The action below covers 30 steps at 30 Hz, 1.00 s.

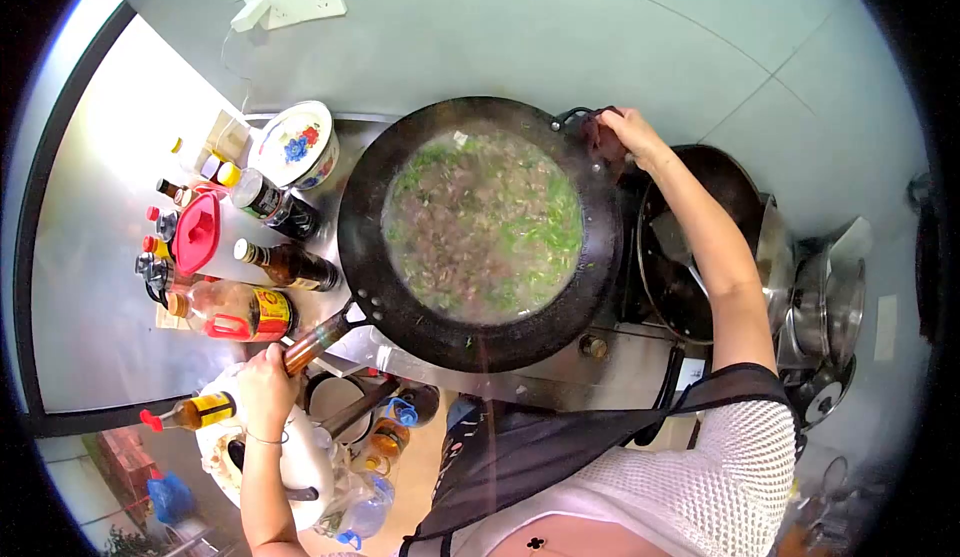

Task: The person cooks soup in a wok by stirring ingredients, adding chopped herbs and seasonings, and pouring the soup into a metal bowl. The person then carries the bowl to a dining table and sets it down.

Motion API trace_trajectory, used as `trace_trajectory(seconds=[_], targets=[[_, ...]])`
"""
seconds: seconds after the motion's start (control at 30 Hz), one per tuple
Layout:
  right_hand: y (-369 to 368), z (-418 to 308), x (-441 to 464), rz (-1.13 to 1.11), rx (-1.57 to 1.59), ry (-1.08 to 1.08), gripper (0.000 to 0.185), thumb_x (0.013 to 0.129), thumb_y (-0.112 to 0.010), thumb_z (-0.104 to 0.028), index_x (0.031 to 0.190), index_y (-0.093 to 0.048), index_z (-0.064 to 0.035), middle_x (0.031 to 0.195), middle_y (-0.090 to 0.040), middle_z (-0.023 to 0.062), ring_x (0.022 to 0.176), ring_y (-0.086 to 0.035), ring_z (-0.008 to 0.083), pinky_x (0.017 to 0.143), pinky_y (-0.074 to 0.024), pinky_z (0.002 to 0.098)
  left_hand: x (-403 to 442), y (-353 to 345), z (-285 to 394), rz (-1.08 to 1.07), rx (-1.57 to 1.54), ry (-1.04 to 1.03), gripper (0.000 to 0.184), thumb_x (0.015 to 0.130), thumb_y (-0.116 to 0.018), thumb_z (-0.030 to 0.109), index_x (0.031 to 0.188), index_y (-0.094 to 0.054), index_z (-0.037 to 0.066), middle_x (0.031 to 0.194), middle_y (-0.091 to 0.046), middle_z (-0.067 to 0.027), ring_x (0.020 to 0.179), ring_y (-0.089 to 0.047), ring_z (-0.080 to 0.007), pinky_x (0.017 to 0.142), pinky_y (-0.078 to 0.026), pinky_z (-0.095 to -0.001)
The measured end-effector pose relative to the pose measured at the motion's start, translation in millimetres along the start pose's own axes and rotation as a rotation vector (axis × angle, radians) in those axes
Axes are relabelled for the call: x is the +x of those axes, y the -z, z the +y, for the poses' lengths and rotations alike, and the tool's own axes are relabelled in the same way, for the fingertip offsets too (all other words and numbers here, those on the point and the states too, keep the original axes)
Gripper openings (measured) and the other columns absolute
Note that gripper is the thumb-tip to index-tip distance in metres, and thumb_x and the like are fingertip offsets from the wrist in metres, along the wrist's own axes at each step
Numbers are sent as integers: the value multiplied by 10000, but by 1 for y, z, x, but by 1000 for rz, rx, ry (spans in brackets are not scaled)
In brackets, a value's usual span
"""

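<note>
A large black wok (360, 197) holds a pale, cloudy soup (485, 227) with brownish pieces and chopped greens. My left hand (268, 389) is closed around the wok's wooden handle (318, 345) at the lower left. Across from it, my right hand (628, 135) grips a dark cloth (603, 144) against the small loop handle at the wok's upper right. Just left of my left hand is a small bottle (205, 410) with a yellow label and red cap; I cannot tell whether they touch. The wok's underside is hidden.
Sauce bottles (285, 265), an oil jug (235, 311) and a floral enamel pot (300, 147) stand left of the wok. Under my right arm sits a second dark pan (690, 212), with steel pots (825, 302) stacked beyond. A stove knob (593, 346) is at the front.
</note>
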State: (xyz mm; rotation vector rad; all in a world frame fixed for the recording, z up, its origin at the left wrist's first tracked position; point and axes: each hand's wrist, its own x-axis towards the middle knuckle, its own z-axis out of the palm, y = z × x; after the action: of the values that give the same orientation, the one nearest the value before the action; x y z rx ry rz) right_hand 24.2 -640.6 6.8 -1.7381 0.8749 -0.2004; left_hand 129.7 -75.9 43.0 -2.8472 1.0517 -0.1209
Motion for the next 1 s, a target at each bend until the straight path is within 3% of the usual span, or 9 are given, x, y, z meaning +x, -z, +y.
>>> trace_trajectory(seconds=[0.5,0.67,0.7,0.77,0.83,0.9,0.93,0.97,1.0], targets=[[84,-41,-243,443,271,67,304,720,-525,-247,848,-585,22,781,-590,121,681,-556,174,626,-434,293,50,144,-45,246,121,-333,235,535,-623,53,742,-515,28,664,-535,-149,641,-521,-342,571,-411,-402],[145,-4,-376,603,318,122,308,740,-530,-304,823,-580,-11,733,-590,80,647,-550,158,583,-431,277,73,187,1,354,-64,-652,132,578,-514,-43,683,-438,-19,605,-473,-205,610,-459,-401,542,-364,-409],[139,-14,-435,621,453,147,231,805,-527,-236,853,-562,-12,696,-556,65,557,-493,140,477,-406,273,72,196,18,342,-144,-739,130,581,-513,-42,679,-430,-18,602,-467,-205,602,-458,-397,534,-361,-399],[143,-19,-495,894,505,-16,254,789,-524,-239,843,-565,6,699,-577,91,605,-539,191,512,-428,323,71,209,54,325,-161,-831,133,581,-518,-43,687,-442,-18,609,-468,-212,601,-462,-394,540,-370,-389],[129,-30,-531,967,367,48,252,775,-519,-235,845,-566,3,702,-582,109,607,-552,207,516,-438,333,89,191,53,405,-294,-968,153,577,-530,-44,713,-463,-20,622,-474,-214,608,-466,-394,556,-383,-380],[130,-21,-597,805,414,95,231,767,-498,-227,806,-577,-13,718,-593,119,592,-560,221,534,-448,313,78,192,90,642,-156,-1091,191,569,-562,-16,755,-515,-7,664,-503,-210,653,-492,-383,595,-401,-407],[138,-2,-636,797,565,-91,221,768,-511,-222,787,-582,-13,738,-597,117,610,-564,211,552,-449,305,76,189,110,592,-177,-1156,192,567,-568,-7,753,-522,-5,665,-511,-210,656,-499,-381,593,-403,-411],[142,26,-661,1150,441,40,213,760,-524,-215,780,-580,-10,717,-589,109,608,-560,206,545,-445,311,63,190,138,539,-196,-1218,192,565,-573,1,751,-529,-2,666,-519,-209,659,-507,-379,591,-404,-414],[148,49,-691,1245,356,25,210,746,-540,-215,776,-579,-11,705,-584,101,615,-554,193,551,-445,311,56,189,165,457,-201,-1278,193,563,-576,4,751,-532,1,667,-527,-207,651,-510,-378,584,-405,-413]])
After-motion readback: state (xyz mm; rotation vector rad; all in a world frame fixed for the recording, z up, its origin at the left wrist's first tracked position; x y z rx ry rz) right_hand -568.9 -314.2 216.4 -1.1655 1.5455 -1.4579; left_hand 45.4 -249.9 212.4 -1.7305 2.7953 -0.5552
